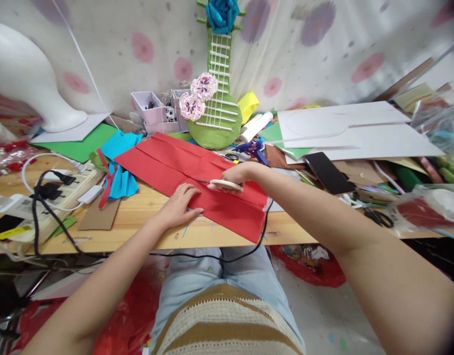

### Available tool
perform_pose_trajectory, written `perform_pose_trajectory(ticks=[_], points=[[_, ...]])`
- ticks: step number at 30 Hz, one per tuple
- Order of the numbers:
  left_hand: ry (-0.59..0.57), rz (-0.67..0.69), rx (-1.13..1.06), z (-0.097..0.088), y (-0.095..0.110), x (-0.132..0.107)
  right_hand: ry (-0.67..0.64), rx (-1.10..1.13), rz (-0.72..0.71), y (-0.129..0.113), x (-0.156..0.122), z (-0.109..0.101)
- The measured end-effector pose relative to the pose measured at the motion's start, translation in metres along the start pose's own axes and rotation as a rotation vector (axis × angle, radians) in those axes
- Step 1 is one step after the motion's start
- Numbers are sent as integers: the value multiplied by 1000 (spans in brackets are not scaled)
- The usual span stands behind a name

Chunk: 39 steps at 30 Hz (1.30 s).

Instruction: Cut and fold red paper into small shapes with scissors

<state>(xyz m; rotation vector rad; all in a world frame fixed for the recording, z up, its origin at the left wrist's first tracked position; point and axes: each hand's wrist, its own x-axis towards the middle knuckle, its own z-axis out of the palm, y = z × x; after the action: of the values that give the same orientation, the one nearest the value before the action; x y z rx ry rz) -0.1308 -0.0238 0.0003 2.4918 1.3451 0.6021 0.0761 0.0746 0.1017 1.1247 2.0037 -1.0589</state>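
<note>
You have the red sheet (223, 204) on the table (145, 202); behind it is the green guitar (215, 129). Your left hand (178, 204) lies flat, thumb apart, upon the sheet's near edge; your right hand (236, 173) grips white-handled scissors (223, 184) over its middle.

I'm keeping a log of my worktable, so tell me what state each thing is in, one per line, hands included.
Red sheet: spread out, creased.
Left hand: palm down at the sheet's near edge.
Right hand: closed on the scissors.
Scissors: held over the sheet; blade opening unclear.
Phone: lying flat, screen dark.
Glue gun: lying down; heat unknown.
Power strip: plugs inserted.
</note>
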Motion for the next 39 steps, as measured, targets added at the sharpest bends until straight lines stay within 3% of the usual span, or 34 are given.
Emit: perform_pose_trajectory(ticks=[8,12,17,20,27,39], points=[[59,31,-36,-3,-2,-3,-82,190,-45,28,14,10],[67,157,-21,-9,-3,-1,-128,255,-61,41,16,11],[-69,348,205,-16,4,10,-144,288,-87,43,16,11],[-78,418,384,-16,9,13,-166,306,-92,43,18,12],[370,292,322,1,14,1,-215,372,-104,41,15,14],[529,282,264,8,21,-5,-169,254,-125,27,19,9]])
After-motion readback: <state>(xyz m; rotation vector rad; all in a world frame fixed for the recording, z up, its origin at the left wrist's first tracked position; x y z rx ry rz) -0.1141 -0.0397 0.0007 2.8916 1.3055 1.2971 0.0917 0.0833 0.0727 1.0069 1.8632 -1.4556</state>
